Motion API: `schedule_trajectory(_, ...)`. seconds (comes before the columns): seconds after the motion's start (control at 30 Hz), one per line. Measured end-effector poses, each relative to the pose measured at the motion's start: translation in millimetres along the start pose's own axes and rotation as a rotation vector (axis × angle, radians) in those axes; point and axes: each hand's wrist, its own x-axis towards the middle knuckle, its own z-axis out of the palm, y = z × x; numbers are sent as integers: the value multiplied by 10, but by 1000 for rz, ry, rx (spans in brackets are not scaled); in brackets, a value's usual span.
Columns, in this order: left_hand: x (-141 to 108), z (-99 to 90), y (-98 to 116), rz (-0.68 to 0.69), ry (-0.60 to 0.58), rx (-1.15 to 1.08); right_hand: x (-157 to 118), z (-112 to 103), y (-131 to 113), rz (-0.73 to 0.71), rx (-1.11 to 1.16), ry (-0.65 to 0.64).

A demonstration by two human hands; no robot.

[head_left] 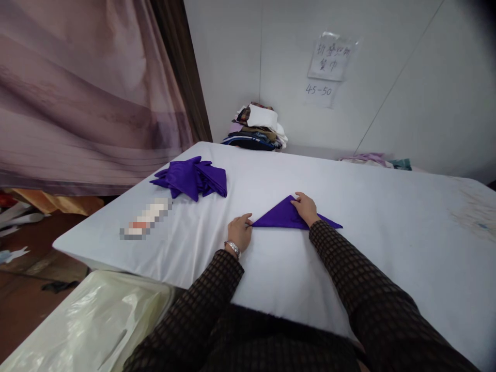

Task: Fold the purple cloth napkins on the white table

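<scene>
A purple cloth napkin (279,214) lies folded into a triangle on the white-covered table (372,222), its long edge towards me. My left hand (240,231) is at its left corner, thumb and finger closed on the tip. On the right slope near the peak, my right hand (305,208) has its thumb and index finger closed on the cloth. That hand and its wrist cover part of the napkin's right half, while the right corner shows past the sleeve. Farther left on the table is a loose pile of purple napkins (186,177).
A blurred-out object (146,219) lies left of my hands. Folded clothes (256,126) are stacked against the wall, with more cloth (368,159) behind the table's far edge. A pink curtain (96,93) hangs at left. Plastic-covered furniture (96,320) stands near left.
</scene>
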Motion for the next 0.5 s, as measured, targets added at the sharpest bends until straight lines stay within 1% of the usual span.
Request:
schedule_trajectory(0.23,-78,-35,44,52,-51,75,20,25,34,-27,9,-13)
schedule_trajectory(0.37,-71,-25,36,56,-62,118,36,54,60,-56,1,13)
schedule_trajectory(0.43,-69,-31,40,55,-60,138,38,58,63,-68,-3,28)
schedule_trajectory(0.5,-84,-45,81,64,-23,168,36,56,60,-75,-4,33)
